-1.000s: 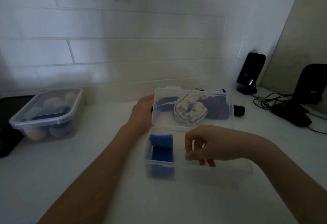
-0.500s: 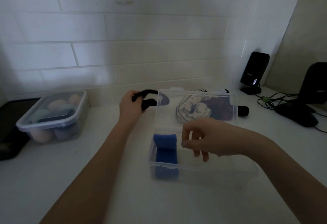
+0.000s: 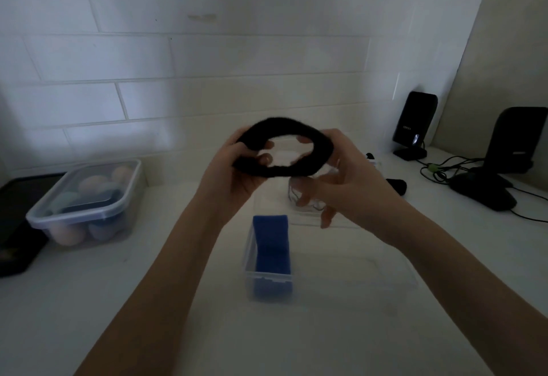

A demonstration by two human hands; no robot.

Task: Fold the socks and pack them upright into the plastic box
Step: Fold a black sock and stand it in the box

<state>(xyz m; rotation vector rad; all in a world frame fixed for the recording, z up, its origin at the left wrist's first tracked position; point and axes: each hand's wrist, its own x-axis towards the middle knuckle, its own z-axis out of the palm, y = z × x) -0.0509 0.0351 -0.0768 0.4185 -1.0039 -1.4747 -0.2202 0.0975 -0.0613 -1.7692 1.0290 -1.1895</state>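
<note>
A black sock (image 3: 284,145) is stretched into an open ring in the air above the clear plastic box (image 3: 370,274). My left hand (image 3: 237,174) grips its left end with curled fingers. On the ring's right end my right hand (image 3: 341,180) pinches with thumb and forefinger, the other fingers spread downward. A folded blue sock (image 3: 271,245) stands upright at the left end of the box. The box's raised lid and the socks behind it are mostly hidden by my hands.
A lidded clear tub (image 3: 86,200) with pale round items sits at the left, beside a dark tray (image 3: 17,227). Two black speakers (image 3: 415,126) (image 3: 516,141), a black mouse (image 3: 480,194) and cables lie at the right. A tiled wall closes the back.
My left hand lifted the black sock from behind the lid to the centre. My right hand rose from the box and took the sock's other end, stretching it open.
</note>
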